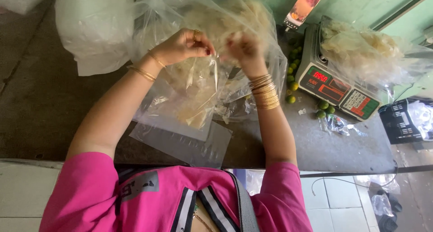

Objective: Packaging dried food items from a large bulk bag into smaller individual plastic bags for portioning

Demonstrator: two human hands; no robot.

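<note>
your left hand (182,46) and right hand (243,49) meet above the counter (40,110), each with fingers pinched shut on the top of one small clear bag (198,85) that hangs between them with pale crackers inside. behind it, one large clear bag (216,20) of the same crackers stands open at the far side. flat clear bags (189,144) lie stacked at the near edge; their number cannot be told. to the right, one digital scale (338,85) carries one filled bag (365,49). about nine small green limes (322,105) lie scattered beside the scale. one white sack (90,29) sits far left.
</note>
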